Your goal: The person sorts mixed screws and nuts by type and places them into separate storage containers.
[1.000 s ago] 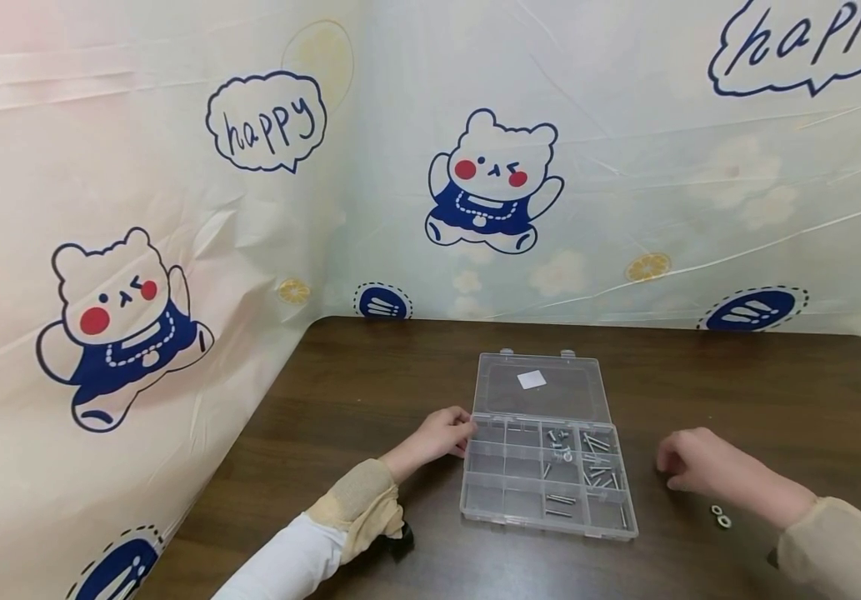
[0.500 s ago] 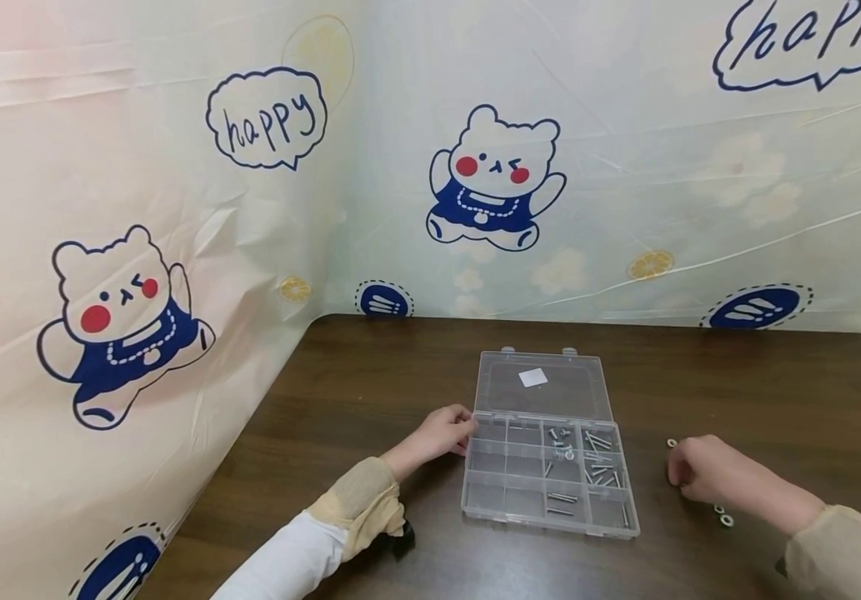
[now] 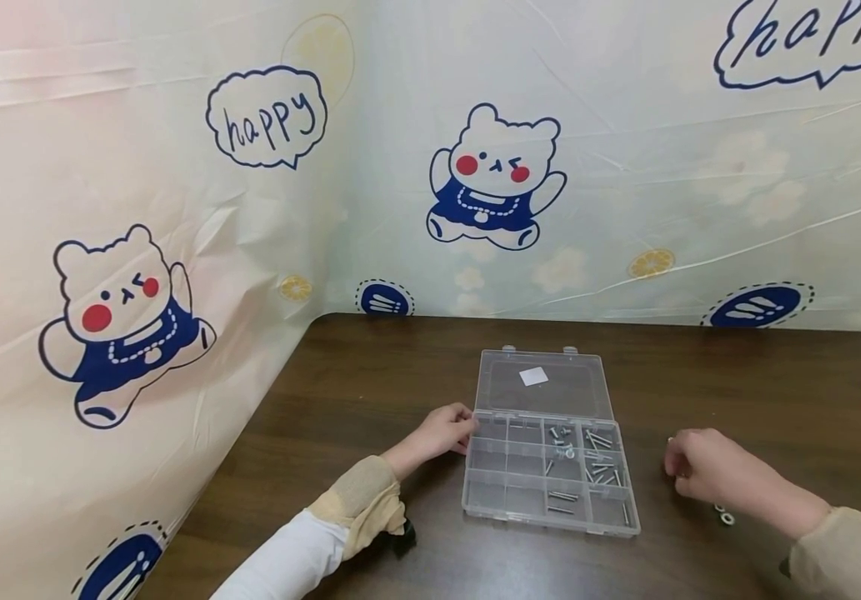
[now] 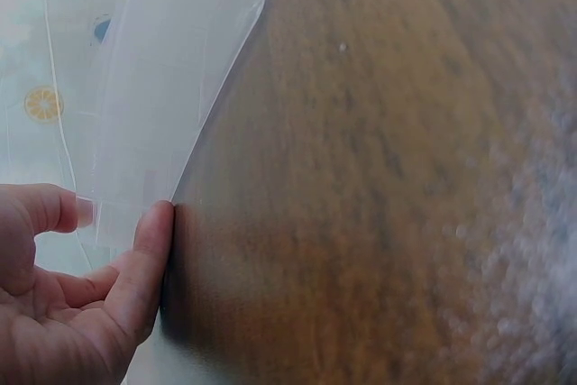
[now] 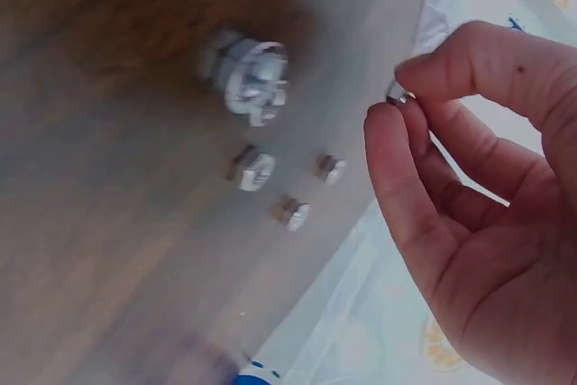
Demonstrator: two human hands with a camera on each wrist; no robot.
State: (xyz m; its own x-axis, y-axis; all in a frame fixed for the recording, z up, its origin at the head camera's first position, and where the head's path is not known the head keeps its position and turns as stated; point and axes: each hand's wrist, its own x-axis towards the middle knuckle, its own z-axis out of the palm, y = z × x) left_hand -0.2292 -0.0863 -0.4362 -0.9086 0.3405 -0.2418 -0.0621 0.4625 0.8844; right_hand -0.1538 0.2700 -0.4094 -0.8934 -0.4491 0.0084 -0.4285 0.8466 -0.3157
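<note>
A clear compartment box (image 3: pixel 523 497) lies with its lid (image 3: pixel 501 387) folded back. My left hand (image 3: pixel 441 431) grips the box's left side; in the left wrist view the thumb and the fingers (image 4: pixel 149 245) stand on either side of its edge. To the right of the box is my right hand (image 3: pixel 715 467). It pinches a small metal nut (image 5: pixel 398 93) between thumb and fingertips, just above the table. Below it, the right wrist view has loose nuts (image 5: pixel 257 169) and a blurred cluster of metal pieces (image 5: pixel 257 78).
Screws (image 3: pixel 598 442) and other small metal pieces lie in the box's right-hand compartments. A white label (image 3: pixel 533 377) sits on the lid. Two nuts (image 3: pixel 726 518) rest on the wooden table (image 3: pixel 370 375) near the right wrist. A printed curtain (image 3: pixel 610 167) hangs behind.
My right hand first drew back toward the right, then shifted slightly left and away. A nut seen beyond its fingers half a second ago is now almost hidden. The left hand stays put.
</note>
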